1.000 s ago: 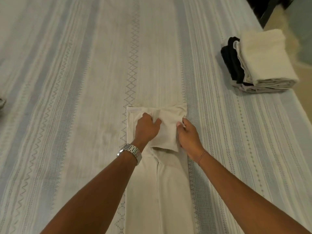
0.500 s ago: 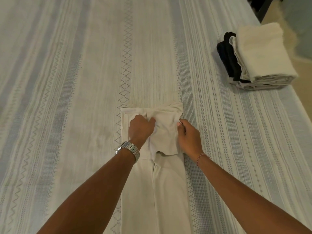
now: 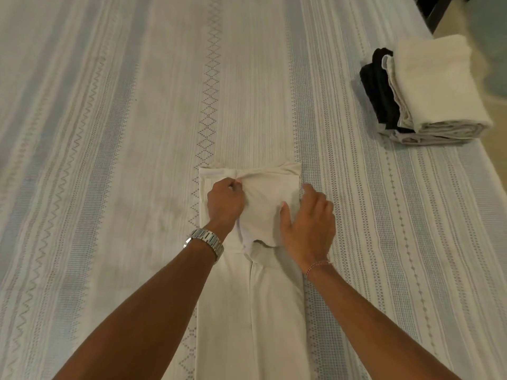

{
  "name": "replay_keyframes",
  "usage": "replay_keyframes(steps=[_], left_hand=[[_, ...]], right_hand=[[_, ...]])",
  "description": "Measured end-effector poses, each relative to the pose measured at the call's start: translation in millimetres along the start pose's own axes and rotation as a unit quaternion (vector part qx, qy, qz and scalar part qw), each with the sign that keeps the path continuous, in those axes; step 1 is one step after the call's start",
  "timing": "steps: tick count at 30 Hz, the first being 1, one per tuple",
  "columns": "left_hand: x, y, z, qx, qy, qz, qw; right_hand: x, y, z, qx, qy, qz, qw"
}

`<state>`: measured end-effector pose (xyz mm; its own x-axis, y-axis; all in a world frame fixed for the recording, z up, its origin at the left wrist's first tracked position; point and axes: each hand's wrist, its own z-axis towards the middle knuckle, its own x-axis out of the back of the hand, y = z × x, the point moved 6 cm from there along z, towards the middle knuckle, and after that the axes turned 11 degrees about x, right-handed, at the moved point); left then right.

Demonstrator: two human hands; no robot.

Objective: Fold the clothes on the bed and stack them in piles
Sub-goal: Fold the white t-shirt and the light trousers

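Observation:
A cream pair of trousers (image 3: 249,319) lies lengthwise on the bed, running from the bottom edge up the middle. A loose pocket flap (image 3: 267,207) is turned out near its far end. My left hand (image 3: 225,202), with a metal watch at the wrist, pinches the flap's upper left corner with curled fingers. My right hand (image 3: 308,224) lies flat on the flap's right side, fingers spread and straight. A pile of folded clothes (image 3: 428,91), cream on top with black and grey pieces under it, sits at the bed's right edge.
The bed (image 3: 109,160) wears a pale striped cover with zigzag and diamond bands. Its right edge runs down past the pile, with tan floor (image 3: 493,149) beyond. A dark furniture piece (image 3: 436,6) stands at the top right corner.
My right hand has gone from gripping the flap's right edge to lying flat on it. My left hand has slid up to the flap's upper corner.

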<state>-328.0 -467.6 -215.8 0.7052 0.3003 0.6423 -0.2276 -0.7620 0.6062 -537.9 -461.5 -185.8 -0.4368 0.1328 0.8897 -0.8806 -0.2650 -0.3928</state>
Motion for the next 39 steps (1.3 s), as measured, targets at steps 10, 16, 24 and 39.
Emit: replay_keyframes(steps=[10, 16, 24, 39], left_hand=[[9, 22, 19, -0.128, -0.051, 0.045, 0.989], [7, 44, 32, -0.224, -0.143, 0.171, 0.949], [7, 63, 42, -0.277, -0.097, 0.361, 0.885], [16, 53, 16, -0.362, 0.073, 0.304, 0.878]], right_hand=[[-24, -56, -96, -0.230, -0.087, 0.361, 0.900], [-40, -63, -98, -0.410, -0.067, 0.531, 0.738], [-52, -78, -105, -0.528, -0.106, 0.622, 0.568], [-43, -75, -107, -0.494, -0.141, 0.505, 0.693]])
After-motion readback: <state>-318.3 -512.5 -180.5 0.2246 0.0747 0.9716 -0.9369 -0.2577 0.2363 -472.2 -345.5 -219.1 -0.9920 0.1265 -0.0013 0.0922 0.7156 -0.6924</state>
